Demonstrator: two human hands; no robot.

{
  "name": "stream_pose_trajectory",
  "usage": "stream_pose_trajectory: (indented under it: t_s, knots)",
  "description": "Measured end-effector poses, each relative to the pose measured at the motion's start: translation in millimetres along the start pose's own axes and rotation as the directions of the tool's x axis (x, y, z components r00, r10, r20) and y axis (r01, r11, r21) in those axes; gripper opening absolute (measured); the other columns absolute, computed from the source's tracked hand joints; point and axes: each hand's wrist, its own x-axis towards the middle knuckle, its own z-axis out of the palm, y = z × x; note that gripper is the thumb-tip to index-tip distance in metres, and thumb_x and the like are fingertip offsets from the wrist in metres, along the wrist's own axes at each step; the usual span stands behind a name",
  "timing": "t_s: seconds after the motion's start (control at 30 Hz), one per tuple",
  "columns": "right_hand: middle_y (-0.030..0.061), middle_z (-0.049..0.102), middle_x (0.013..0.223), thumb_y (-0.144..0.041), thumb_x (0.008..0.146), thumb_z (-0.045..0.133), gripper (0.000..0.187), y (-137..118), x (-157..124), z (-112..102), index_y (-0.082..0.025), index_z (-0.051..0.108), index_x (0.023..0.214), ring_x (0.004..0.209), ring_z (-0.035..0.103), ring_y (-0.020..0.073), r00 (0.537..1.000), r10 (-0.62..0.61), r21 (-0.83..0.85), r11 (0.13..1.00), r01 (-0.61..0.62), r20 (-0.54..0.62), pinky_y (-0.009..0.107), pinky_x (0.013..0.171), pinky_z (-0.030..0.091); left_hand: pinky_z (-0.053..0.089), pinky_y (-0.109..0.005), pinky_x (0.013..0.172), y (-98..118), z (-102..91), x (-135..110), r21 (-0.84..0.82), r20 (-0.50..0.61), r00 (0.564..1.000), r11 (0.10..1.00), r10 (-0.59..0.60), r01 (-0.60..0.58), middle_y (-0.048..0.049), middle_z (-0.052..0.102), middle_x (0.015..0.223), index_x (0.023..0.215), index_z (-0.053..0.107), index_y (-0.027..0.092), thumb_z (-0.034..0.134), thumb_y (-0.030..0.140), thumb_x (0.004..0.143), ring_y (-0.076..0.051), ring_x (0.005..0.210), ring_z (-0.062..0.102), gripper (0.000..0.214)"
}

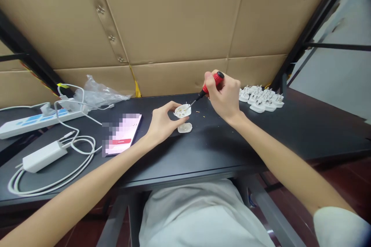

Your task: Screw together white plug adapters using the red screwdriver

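Note:
My left hand (162,122) grips an opened white plug housing (182,111) between thumb and fingers, with small brass-coloured parts showing inside it. In my right hand (224,94) is a screwdriver (211,83) with a red and black handle. Its thin shaft slants down to the left, and the tip reaches the inside of the housing; whether it sits on a screw I cannot tell. Just below the housing, a white plug cover (184,128) lies on the black table. Tiny brass-coloured bits (198,112) are scattered to the right of the housing.
Several white plugs (261,99) are grouped at the back right of the table (185,162). On the left are a phone (123,135), a white power adapter (45,157) with coiled cable, a power strip (34,122) and a clear plastic bag (97,92). Cardboard (179,26) stands behind.

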Motion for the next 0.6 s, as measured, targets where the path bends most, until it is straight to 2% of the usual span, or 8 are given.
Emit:
stream_pose_trajectory:
  t_s: [0.43,0.6]
  knots:
    - [-0.0003,0.061,0.066,-0.051,0.114,0.05,0.049,-1.4,0.1,-0.5,-0.026,0.049,0.072,0.063,0.058,0.017,1.0,-0.002,-0.009,1.0,0.002,-0.008,0.033,0.074,0.048,0.06,-0.039,0.099,3.5,-0.1,-1.4,-0.018,0.004,1.0,1.0,0.011,-0.011,0.0005,0.088,0.107,0.107,0.081,0.027,0.089,0.038,0.082,-0.028,0.106,0.081,0.028]
    - [-0.0007,0.058,0.066,-0.064,0.112,0.052,0.055,3.3,3.0,1.1,-0.026,0.051,0.073,0.06,0.053,0.0159,1.0,-0.017,0.068,0.998,0.018,-0.008,0.034,0.069,0.048,0.059,-0.037,0.097,1.3,-0.4,-1.3,-0.023,-0.009,1.0,1.0,0.021,-0.021,0.0,0.088,0.107,0.106,0.08,0.026,0.09,0.039,0.082,-0.028,0.106,0.081,0.028]
